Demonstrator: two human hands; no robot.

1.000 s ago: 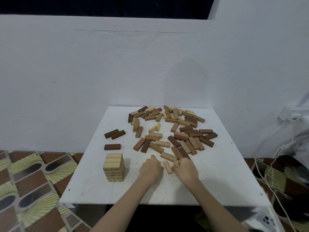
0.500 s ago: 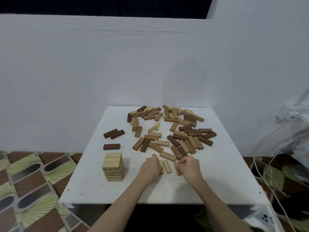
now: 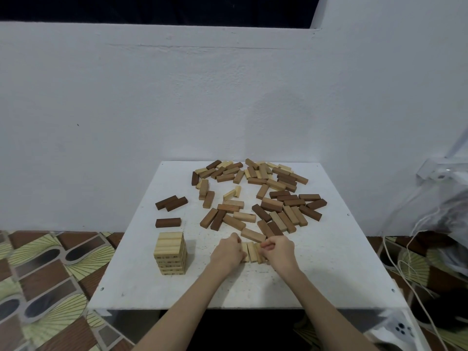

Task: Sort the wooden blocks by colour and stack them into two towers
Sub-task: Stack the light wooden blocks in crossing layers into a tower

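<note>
Squeezing a short row of pale blocks (image 3: 250,252) between them, the left hand (image 3: 226,252) and right hand (image 3: 278,250) sit at the near middle of the table (image 3: 329,262). Both have fingers curled in against the row's outer sides, so each seems to grip the set from its own flank; how many blocks lie there I cannot tell for sure, perhaps three. The blocks lie flat, side by side, their long axes running away from the person, towards the wall.

The pale tower (image 3: 170,253) stands well apart to the left, near the table's left edge, so the row lies on the right of it and the left hand is the nearer one. I judge the coming move is a lift and carry leftward as one layer. The tower's top layer seems to run across, left to right, so the row's axis may already suit a crossed layer.

Three dark blocks (image 3: 168,222) wait behind the tower, unstacked. The mixed pile (image 3: 258,196) spreads over the far half of the table, just beyond the hands.
</note>
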